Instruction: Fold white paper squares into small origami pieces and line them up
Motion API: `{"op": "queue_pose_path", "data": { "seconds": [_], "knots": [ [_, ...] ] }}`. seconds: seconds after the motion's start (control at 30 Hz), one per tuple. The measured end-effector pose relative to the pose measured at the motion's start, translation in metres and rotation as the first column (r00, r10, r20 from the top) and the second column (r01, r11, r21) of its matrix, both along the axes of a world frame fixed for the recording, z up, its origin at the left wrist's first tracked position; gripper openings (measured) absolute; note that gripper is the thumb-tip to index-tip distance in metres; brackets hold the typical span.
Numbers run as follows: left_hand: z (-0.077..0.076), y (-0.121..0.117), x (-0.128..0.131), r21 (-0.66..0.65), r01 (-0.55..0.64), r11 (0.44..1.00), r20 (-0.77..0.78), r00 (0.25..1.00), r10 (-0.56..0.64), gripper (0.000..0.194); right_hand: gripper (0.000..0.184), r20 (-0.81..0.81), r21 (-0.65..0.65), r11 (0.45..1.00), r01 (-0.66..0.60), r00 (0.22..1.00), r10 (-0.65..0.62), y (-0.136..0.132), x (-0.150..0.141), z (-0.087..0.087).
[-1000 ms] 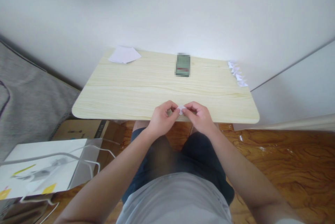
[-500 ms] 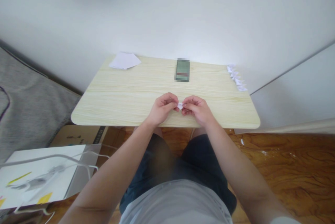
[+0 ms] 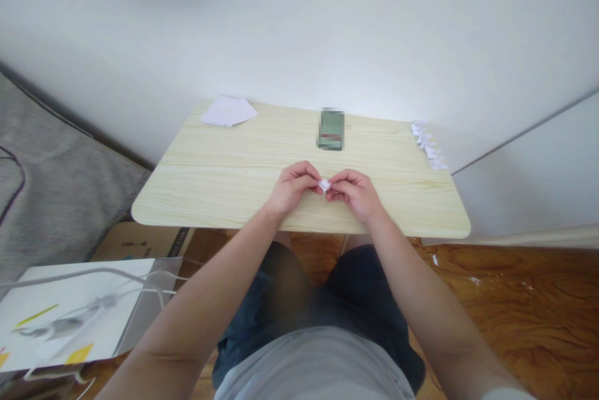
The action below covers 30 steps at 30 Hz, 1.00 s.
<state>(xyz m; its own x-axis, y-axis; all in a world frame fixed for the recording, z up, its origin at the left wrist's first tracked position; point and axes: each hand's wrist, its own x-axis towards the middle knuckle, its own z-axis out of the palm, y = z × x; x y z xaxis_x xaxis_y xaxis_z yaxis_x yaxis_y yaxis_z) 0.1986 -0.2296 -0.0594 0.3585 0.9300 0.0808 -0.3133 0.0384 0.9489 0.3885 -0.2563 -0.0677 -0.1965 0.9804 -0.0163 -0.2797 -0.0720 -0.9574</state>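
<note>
Our left hand [image 3: 292,189] and right hand [image 3: 356,193] pinch the small white paper [image 3: 324,185] from 2 sides, over the counter's [image 3: 210,181] near part; we should grip lightly, aligning edges before pressing creases.

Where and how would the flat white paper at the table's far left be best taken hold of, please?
Probably by its near edge, from the person's side: the flat white paper lies low on the table, with its far edge close to the wall. The left hand is nearer, though it is pinching a small paper piece.
</note>
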Motion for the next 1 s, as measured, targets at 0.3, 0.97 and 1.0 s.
{"op": "queue_pose_path", "data": {
  "seconds": [0.3,0.97,1.0],
  "knots": [
    [-0.004,-0.002,-0.002,0.079,-0.009,0.997,-0.039,0.999,0.012,0.003,0.007,0.041,0.075,0.994,0.077,0.996,-0.081,-0.006,-0.003,-0.003],
    [-0.007,-0.007,0.007,0.237,-0.032,0.971,-0.261,0.961,0.095,0.013,0.021,0.222,0.285,0.938,0.2,0.938,-0.267,-0.007,0.002,-0.01],
    [-0.007,-0.008,0.008,0.23,-0.032,0.973,-0.252,0.964,0.091,0.014,0.019,0.23,0.283,0.939,0.196,0.937,-0.265,-0.007,0.002,-0.01]
  ]
}}
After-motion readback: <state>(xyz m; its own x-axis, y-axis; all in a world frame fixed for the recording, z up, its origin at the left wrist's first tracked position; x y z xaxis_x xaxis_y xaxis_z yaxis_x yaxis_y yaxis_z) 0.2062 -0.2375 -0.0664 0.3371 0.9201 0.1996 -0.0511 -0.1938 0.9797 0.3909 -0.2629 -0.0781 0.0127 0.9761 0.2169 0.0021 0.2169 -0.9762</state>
